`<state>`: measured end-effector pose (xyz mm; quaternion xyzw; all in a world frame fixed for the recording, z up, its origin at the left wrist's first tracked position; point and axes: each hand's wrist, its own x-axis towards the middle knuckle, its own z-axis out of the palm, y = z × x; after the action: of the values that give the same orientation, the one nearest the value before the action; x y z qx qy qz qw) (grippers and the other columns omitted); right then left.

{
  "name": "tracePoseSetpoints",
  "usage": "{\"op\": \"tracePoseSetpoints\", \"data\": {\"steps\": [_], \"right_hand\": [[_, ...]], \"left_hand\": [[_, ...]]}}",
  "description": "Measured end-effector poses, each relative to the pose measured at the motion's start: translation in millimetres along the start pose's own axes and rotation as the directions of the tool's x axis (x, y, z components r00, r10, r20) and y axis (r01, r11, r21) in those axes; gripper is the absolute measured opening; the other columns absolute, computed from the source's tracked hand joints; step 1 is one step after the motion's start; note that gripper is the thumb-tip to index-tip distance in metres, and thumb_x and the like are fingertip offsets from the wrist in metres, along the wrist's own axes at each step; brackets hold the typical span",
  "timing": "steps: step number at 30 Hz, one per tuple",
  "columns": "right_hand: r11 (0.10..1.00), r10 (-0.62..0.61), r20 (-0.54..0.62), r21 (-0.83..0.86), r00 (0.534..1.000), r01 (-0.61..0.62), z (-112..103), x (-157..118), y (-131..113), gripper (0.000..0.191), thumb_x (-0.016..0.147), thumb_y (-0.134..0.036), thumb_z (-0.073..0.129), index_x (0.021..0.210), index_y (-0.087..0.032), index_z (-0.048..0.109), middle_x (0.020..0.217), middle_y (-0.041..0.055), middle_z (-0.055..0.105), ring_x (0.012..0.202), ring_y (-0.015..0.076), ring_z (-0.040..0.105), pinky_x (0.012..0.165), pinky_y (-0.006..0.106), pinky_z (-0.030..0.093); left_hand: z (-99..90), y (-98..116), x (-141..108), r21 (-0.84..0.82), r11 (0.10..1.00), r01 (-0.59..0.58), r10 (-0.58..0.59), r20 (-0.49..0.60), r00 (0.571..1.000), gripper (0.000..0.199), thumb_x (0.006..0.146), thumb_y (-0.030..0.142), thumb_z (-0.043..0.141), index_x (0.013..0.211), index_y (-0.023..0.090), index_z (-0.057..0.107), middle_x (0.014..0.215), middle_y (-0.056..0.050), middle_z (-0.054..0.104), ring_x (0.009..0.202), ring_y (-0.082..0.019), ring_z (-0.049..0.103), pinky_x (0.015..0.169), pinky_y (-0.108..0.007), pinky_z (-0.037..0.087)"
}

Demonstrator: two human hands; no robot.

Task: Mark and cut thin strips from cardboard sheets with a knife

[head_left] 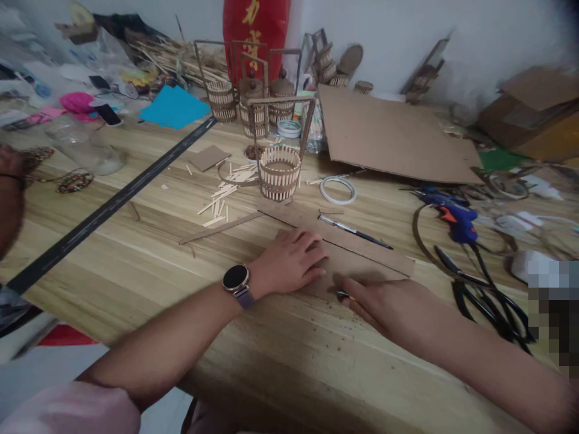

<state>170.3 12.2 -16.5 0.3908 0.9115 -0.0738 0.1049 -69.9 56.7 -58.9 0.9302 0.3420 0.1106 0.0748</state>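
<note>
My left hand (292,259), with a watch on the wrist, presses down with outstretched fingers on a piece of brown cardboard (346,263). A dark line runs along this cardboard, beside a long cardboard strip (380,252) on its far side. My right hand (384,301) is closed around a small craft knife (344,295). Only the knife's tip and a bit of yellow show; the fingers cover the rest. Its tip is by the cardboard's near edge; I cannot tell whether it touches. Beyond the strip lies a pen (357,232).
A small stick bucket (279,175) with a tall handle stands ahead, near loose wooden sticks (230,187) and a tape roll (338,190). On the right are a blue glue gun (459,220) and black scissors (484,295). Another person's arm (9,199) is at far left.
</note>
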Motion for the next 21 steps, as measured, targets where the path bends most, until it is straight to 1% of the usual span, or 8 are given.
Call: {"op": "tracePoseSetpoints", "data": {"steps": [7,10,12,15,18,21], "right_hand": [[0.999,0.025,0.024,-0.022,0.999,-0.025,-2.1,0.3,-2.9,0.017,0.103,-0.028,0.049,0.089,-0.022,0.057,0.07,-0.0002,0.069,0.057,0.0161,0.066,0.049,0.027,0.028],[0.999,0.036,0.049,-0.031,0.998,-0.035,-4.3,2.1,-4.2,0.018,0.103,-0.028,0.05,0.089,-0.022,0.059,0.071,0.0002,0.07,0.057,0.0169,0.067,0.048,0.027,0.028],[0.999,0.043,0.059,-0.035,0.997,-0.041,-5.6,3.4,-5.0,0.017,0.102,-0.027,0.049,0.09,-0.022,0.061,0.071,0.0003,0.071,0.057,0.0169,0.067,0.048,0.027,0.029],[0.998,0.053,0.05,-0.042,0.997,-0.051,-5.7,5.5,-5.8,0.016,0.101,-0.025,0.049,0.095,-0.023,0.064,0.069,-0.0009,0.07,0.055,0.0142,0.066,0.049,0.024,0.031],[0.996,0.062,0.071,-0.067,0.996,-0.057,-3.5,7.7,-6.9,0.014,0.097,-0.021,0.052,0.101,-0.024,0.066,0.065,-0.0021,0.068,0.05,0.0121,0.063,0.047,0.024,0.03],[0.991,0.083,0.098,-0.116,0.992,-0.072,0.0,9.0,-8.9,0.016,0.092,-0.017,0.055,0.101,-0.024,0.067,0.062,-0.0022,0.067,0.048,0.0123,0.063,0.044,0.024,0.026]], "left_hand": [[-0.1,0.2,0.2,0.009,1.0,0.007,-0.008,0.011,1.0,0.038,0.108,0.047,0.047,0.128,0.019,0.062,0.14,-0.013,0.055,0.126,-0.032,0.05,0.105,-0.05,0.046],[0.9,0.3,0.0,0.013,1.0,0.003,-0.003,0.002,1.0,0.04,0.107,0.05,0.048,0.129,0.019,0.062,0.14,-0.013,0.055,0.127,-0.032,0.049,0.105,-0.051,0.046],[1.7,0.5,-0.2,0.019,1.0,0.0,0.0,-0.008,1.0,0.041,0.107,0.051,0.047,0.13,0.02,0.062,0.14,-0.013,0.055,0.126,-0.032,0.049,0.104,-0.051,0.046],[2.1,1.3,-0.3,0.035,0.999,0.004,-0.004,-0.006,1.0,0.041,0.107,0.05,0.048,0.132,0.021,0.061,0.142,-0.013,0.054,0.127,-0.033,0.049,0.104,-0.052,0.046],[2.3,2.1,-0.4,0.046,0.999,0.015,-0.015,0.009,1.0,0.04,0.106,0.049,0.05,0.134,0.022,0.061,0.144,-0.013,0.053,0.129,-0.034,0.048,0.105,-0.053,0.046],[3.2,1.7,-0.5,0.053,0.999,0.011,-0.011,0.007,1.0,0.041,0.106,0.049,0.05,0.135,0.022,0.061,0.144,-0.013,0.053,0.13,-0.034,0.048,0.105,-0.053,0.047]]}}
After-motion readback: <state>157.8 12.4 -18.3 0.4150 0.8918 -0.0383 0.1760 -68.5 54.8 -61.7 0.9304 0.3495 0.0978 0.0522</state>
